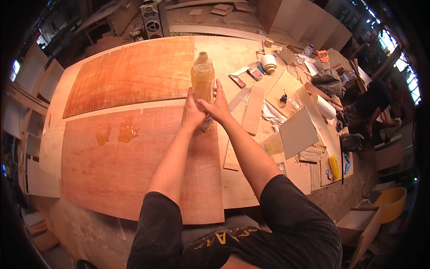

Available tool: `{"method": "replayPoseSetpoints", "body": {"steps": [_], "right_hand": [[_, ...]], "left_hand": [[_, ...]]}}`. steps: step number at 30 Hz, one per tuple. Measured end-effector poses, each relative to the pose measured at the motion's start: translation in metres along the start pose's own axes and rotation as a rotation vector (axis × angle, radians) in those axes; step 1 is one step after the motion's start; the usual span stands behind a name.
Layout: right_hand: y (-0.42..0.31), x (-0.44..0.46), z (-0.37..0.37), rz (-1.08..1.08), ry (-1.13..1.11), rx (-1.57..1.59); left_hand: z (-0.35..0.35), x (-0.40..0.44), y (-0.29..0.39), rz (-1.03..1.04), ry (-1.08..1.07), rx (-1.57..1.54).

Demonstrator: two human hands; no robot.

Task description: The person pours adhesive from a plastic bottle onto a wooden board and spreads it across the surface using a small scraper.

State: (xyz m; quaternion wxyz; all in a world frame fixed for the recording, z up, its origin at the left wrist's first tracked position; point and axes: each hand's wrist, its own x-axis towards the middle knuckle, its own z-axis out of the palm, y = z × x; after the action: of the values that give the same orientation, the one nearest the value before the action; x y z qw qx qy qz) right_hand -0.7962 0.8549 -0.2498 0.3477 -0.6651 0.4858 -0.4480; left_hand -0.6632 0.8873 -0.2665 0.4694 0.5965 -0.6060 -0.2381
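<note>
A clear plastic bottle (203, 77) of cloudy amber liquid is held between both my hands over the workbench. Its narrow end points away from me. My left hand (193, 113) wraps around the bottle's near left side, and my right hand (217, 107) grips the right side with the thumbs close together. Below lies a reddish plywood sheet (148, 175) with two wet amber puddles (128, 130) on its upper left part. Beyond it is a second plywood sheet (134, 74), more orange and glossy on its surface.
To the right, the bench holds a roll of white tape (268, 63), a grey square board (298, 132), wood strips (254, 110), a yellow tube (334, 167) and an orange-handled saw (322, 56). Another person (374, 101) is at the far right. A speaker (153, 22) stands behind.
</note>
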Motion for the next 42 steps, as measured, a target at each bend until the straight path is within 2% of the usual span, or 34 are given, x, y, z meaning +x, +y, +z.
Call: {"method": "replayPoseSetpoints", "body": {"steps": [6,9,13,18,22,30,33,37,42], "right_hand": [[0.009,0.000,0.000,0.001,-0.009,0.040],[0.009,-0.003,-0.001,0.005,0.005,0.015],[0.006,-0.005,-0.002,0.030,0.016,0.005],[-0.005,-0.008,-0.008,0.059,-0.070,0.150],[-0.010,-0.013,-0.013,0.093,-0.052,0.164],[0.006,-0.006,-0.009,-0.007,-0.025,0.129],[0.006,-0.006,-0.009,-0.025,-0.040,0.124],[0.003,-0.001,-0.008,-0.079,-0.046,0.096],[0.001,0.001,-0.011,-0.025,-0.074,0.105]], "left_hand": [[0.003,-0.002,0.000,0.022,0.002,-0.033],[0.008,-0.004,-0.007,0.041,0.078,0.064],[0.005,-0.006,-0.001,0.044,0.046,-0.015],[0.000,-0.008,0.008,0.044,-0.015,-0.139],[0.014,-0.010,-0.003,0.073,0.043,-0.123],[0.012,-0.013,0.003,0.002,0.038,-0.070],[0.011,-0.015,0.005,0.039,0.063,-0.050],[0.014,-0.010,-0.005,0.022,0.079,-0.143],[0.010,-0.008,0.002,-0.005,0.067,-0.072]]}}
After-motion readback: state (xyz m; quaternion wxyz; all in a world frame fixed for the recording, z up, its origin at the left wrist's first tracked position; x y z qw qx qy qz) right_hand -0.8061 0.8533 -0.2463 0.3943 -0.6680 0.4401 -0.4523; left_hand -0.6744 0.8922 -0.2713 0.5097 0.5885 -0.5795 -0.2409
